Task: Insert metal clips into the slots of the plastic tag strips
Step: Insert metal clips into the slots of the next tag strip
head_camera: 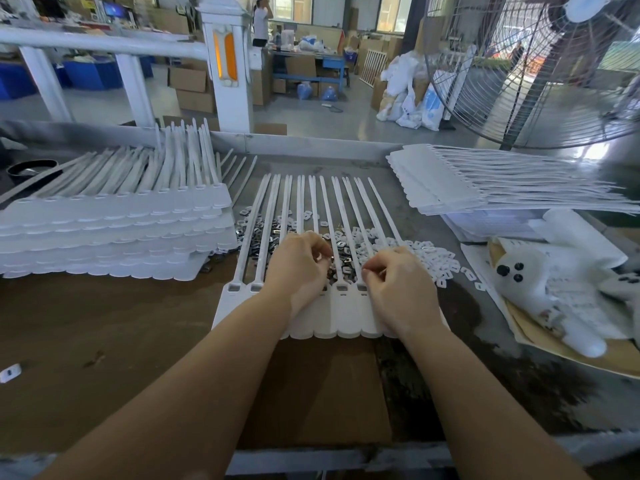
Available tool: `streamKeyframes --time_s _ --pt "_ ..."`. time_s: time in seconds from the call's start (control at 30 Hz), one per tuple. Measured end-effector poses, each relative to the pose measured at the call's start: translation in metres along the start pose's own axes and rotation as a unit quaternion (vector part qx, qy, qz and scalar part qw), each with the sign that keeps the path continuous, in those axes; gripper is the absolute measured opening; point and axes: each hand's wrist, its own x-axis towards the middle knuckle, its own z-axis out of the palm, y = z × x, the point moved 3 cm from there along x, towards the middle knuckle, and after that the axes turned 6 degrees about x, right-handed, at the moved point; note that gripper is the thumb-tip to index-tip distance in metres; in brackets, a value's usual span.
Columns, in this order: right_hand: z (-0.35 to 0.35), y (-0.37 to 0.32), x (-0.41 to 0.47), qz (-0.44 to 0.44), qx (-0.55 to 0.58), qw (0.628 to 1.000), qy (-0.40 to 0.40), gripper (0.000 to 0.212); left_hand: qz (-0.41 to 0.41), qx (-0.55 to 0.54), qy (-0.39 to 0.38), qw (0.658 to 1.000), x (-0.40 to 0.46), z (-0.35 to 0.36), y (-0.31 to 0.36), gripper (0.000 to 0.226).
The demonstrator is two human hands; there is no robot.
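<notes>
Worn brown surface (114, 327) with a raised metal edge along the far side. At centre lies a white plastic tag strip sheet (341, 313), a row of joined flat tags with long thin tails fanning away from the person. Each tag has a small rectangular slot near the base of its tail; the slots at the left end and near the middle look open.

Left hand (299, 268) rests over the sheet's left-centre tags, fingers curled in, fingertips pinched together on what seems a small metal piece; too small to confirm. Right hand (398, 289) rests over the right-hand tags, fingers also curled tight toward the thumb; whether it holds anything I cannot tell.

Under and beyond the tails, a loose heap of small shiny metal clips (263, 233) on the left side, and beside it, to the right, a heap of small white plastic loop pieces (433, 258). One stray white piece (10, 373) lies near the left edge.

Left: a tall stack of white tag strip sheets (114, 233), tails pointing away. Far right: a second, flatter stack of white tag sheets (450, 181), tails pointing right. Near it, a white plush toy with black eyes (540, 282) on cardboard. Large metal cage fan (540, 64) stands behind the right side.
</notes>
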Motion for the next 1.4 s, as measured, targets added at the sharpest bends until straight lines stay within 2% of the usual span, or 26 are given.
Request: streamKeyframes --time_s 0.13,0.33,0.73,0.87,1.13,1.27,1.4 --pt "0.002 0.002 0.000 -0.002 0.005 1.000 0.011 0.010 -0.004 0.052 0.008 0.999 0.005 0.002 0.001 0.013" --pt "0.005 0.004 -0.001 -0.005 0.000 1.000 0.017 0.011 0.000 0.092 -0.023 0.995 0.008 0.002 0.007 0.020" --pt "0.005 0.005 -0.004 -0.015 0.003 1.000 0.022 0.012 -0.012 0.076 0.009 0.997 0.006 0.005 0.003 0.017" --pt "0.006 0.006 -0.005 -0.016 0.001 0.999 0.028 0.012 -0.029 0.067 -0.004 0.997 0.011 0.003 0.003 0.029" --pt "0.007 0.008 -0.005 -0.019 0.008 0.999 0.039 0.011 -0.046 0.117 -0.022 0.992 0.015 0.004 0.005 0.025" --pt "0.008 0.008 -0.005 -0.020 0.008 0.999 0.042 0.011 -0.039 0.132 -0.032 0.990 0.018 0.006 0.004 0.037" --pt "0.007 0.007 -0.004 -0.019 0.007 0.999 0.040 0.011 -0.026 0.195 -0.066 0.978 0.024 0.009 0.005 0.048"
